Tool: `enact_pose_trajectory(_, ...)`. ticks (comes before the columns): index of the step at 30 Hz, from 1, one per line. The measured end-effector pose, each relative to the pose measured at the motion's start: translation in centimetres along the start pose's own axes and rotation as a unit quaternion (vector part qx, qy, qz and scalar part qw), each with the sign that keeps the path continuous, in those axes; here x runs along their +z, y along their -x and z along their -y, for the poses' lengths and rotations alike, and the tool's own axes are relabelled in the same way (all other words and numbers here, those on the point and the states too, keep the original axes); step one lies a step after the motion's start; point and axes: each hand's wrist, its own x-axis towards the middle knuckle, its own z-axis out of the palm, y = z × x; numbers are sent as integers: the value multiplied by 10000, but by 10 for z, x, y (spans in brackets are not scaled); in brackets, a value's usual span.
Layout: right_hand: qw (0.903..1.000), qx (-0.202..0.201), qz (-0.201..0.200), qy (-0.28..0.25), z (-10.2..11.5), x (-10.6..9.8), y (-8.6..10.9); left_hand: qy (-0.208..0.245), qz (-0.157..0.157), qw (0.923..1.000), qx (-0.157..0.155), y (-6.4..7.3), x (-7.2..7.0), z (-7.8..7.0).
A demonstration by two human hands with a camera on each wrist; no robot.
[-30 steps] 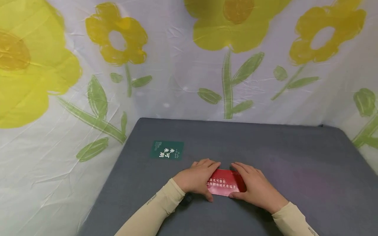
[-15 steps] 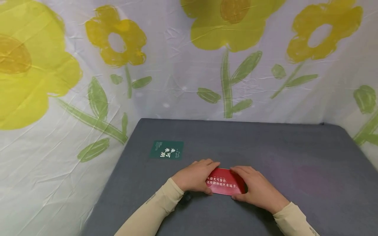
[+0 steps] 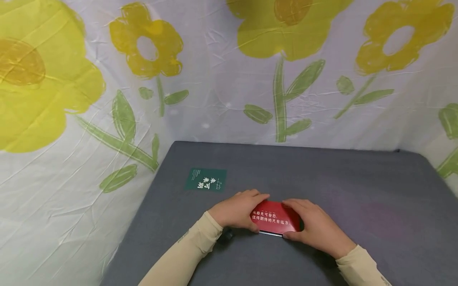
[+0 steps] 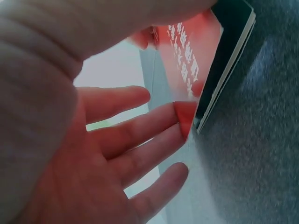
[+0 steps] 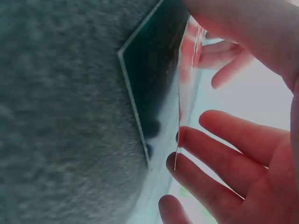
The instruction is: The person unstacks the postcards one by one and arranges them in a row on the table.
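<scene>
A red card with white Chinese characters is held between both hands over the grey table. My left hand grips its left end, thumb at the near edge and fingers at the far edge. At the opposite end, my right hand grips it the same way. The wrist views show the red card raised at an angle from a dark green card beneath it. In the left wrist view, pale layered edges show along this dark green card, close over the table surface. A separate green card with white characters lies flat, farther left.
The grey table reaches back to a white cloth printed with yellow flowers, which also hangs along the left side. A small dark object shows under the left wrist.
The red card has risen slightly, and a pale edge now shows under its near side. Both hands have stayed at its ends. The head view has shifted a little.
</scene>
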Motion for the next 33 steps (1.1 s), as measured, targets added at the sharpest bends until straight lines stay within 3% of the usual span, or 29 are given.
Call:
enact_pose_trajectory(6,10000,18,60,-33,2,-2,-17,-112,-201,9997,30,-1,-6,12)
enact_pose_trajectory(14,9989,80,400,-230,6,3,-59,448,-340,9980,-299,1,-19,45)
enact_pose_trajectory(26,9965,264,680,-402,5,13,-120,533,-279,9958,-689,-16,-42,91)
enact_pose_trajectory(33,9956,236,849,-325,5,20,-146,619,-263,9945,-808,-21,-44,116)
